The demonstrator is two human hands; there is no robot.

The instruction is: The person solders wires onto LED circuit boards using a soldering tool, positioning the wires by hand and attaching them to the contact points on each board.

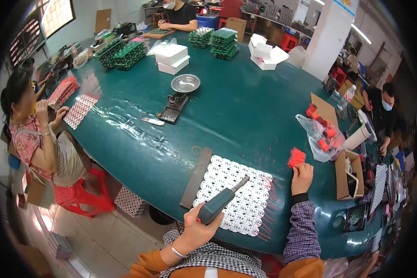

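Note:
My left hand (198, 232) is wrapped round the handle of a dark green soldering gun (217, 204). Its metal tip points up and to the right, over a panel of round white circuit boards (236, 217). Thin red wires stick out along the panel's right edge, and a dark grey bar (197, 178) lies along its left edge. To the right of the panel, my right hand (302, 178) has its fingers closed at the near end of a bundle of short red wires (296, 156). The fingertips are partly hidden, so how many wires they pinch does not show.
A scale with a metal pan (185, 83) stands mid-table. On the right are a plastic bag of red spools (326, 139) and a cardboard box (349, 173). White boxes (171, 58) and stacked green boards (223, 42) stand farther back. A co-worker (30, 125) sits on the left.

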